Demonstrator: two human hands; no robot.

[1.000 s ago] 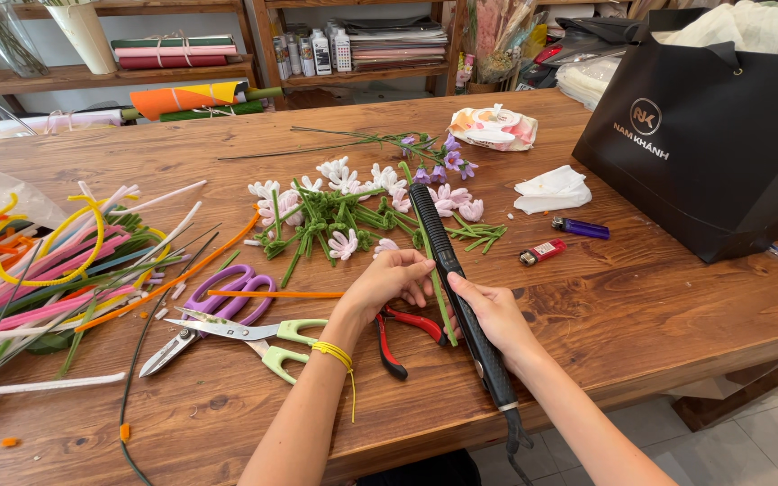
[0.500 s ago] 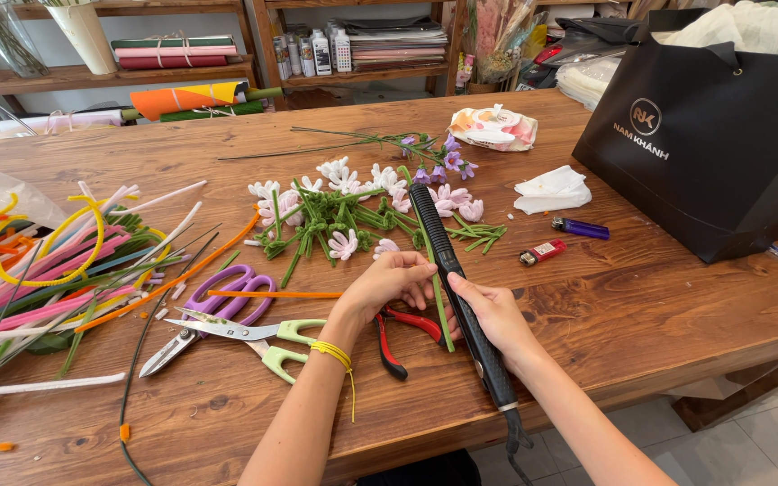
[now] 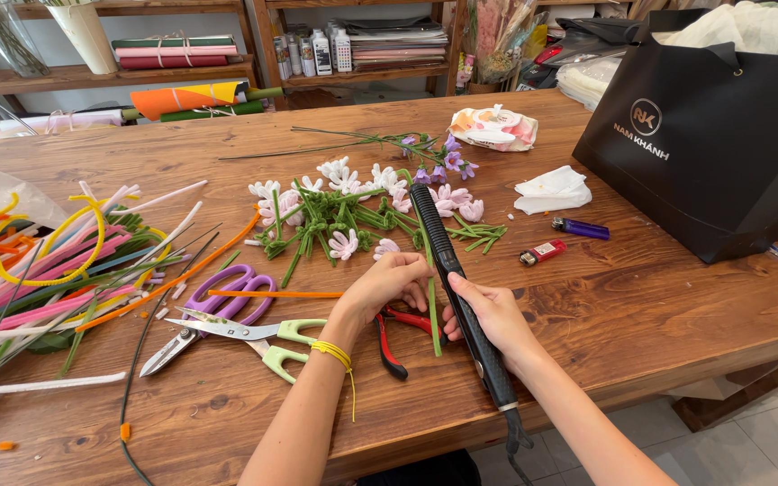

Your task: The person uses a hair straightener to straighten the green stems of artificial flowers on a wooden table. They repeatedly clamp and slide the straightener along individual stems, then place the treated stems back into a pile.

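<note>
My right hand (image 3: 490,317) holds a long black flat-iron tool (image 3: 450,270) that lies slanted on the wooden table (image 3: 641,306), its cord hanging off the front edge. My left hand (image 3: 387,284), with a yellow band at the wrist, pinches a green pipe-cleaner stem (image 3: 433,317) right beside the tool's left side. The stem runs toward me between the two hands. Just beyond my hands lies a heap of white and pink pipe-cleaner flowers (image 3: 344,211) on green stems.
Red-handled pliers (image 3: 394,340) lie under my left wrist, with green-handled shears (image 3: 236,333), purple scissors (image 3: 227,292) and an orange pipe cleaner (image 3: 272,293) to the left. Coloured pipe cleaners (image 3: 47,261) pile at far left. A black paper bag (image 3: 713,135), two lighters (image 3: 581,229) and a tissue (image 3: 551,189) are on the right.
</note>
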